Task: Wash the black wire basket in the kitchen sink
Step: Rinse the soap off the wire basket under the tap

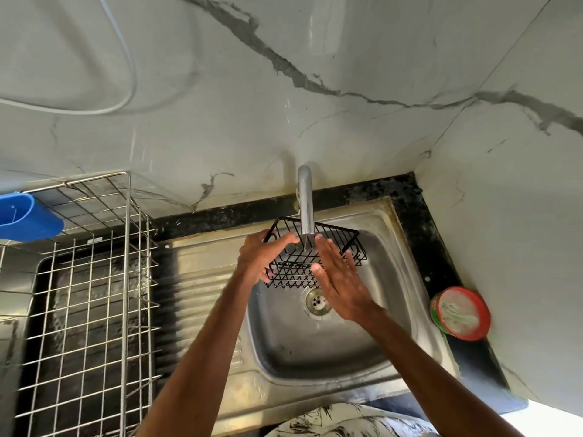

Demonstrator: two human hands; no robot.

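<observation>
a black-and-white patterned garment (347, 421) shows at the near edge. beyond it lies the steel sink (315, 351), with a silver wire dish rack (94, 310) on the left and a red-rimmed round tub (460, 313) on the right ledge, its label too blurred to read. over the basin the left hand (262, 260) curls round the left rim of the tilted black wire basket (315, 250); the right hand (344, 288) lies flat, fingers straight, against its near right side. the tap (306, 203) spout overhangs the basket, hiding some wires. a blue container (25, 219) sits far left.
</observation>
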